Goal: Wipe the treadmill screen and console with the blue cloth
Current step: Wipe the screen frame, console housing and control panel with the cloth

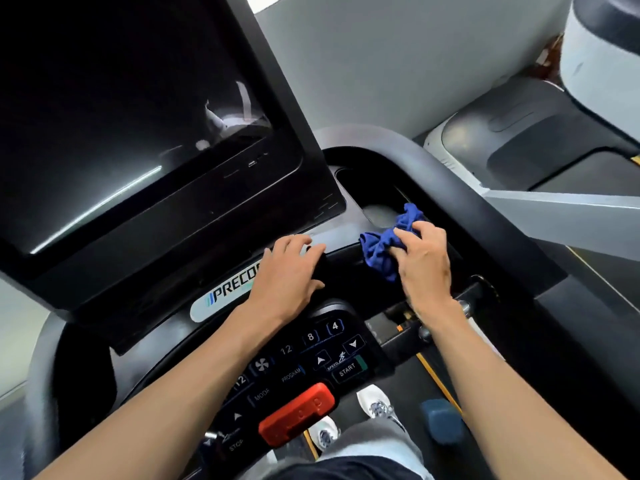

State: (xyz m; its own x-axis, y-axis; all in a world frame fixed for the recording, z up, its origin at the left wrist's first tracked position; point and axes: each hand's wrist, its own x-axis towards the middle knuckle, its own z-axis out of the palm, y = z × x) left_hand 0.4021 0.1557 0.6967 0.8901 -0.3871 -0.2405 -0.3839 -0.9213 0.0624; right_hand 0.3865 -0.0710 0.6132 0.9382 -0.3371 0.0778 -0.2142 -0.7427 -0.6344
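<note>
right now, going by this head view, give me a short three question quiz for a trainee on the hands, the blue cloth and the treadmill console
1. True or false: the crumpled blue cloth is being rubbed over the dark glossy treadmill screen.
2. Which hand grips the cloth? A) left hand B) right hand C) both
3. Fill in: the red stop clip sits at the ____ edge of the black button console, toward the person.

Key
1. False: the cloth is at the tray recess right of the screen, near its rim.
2. B: the left hand rests on the black ledge under the screen and holds nothing.
3. Near.
</note>
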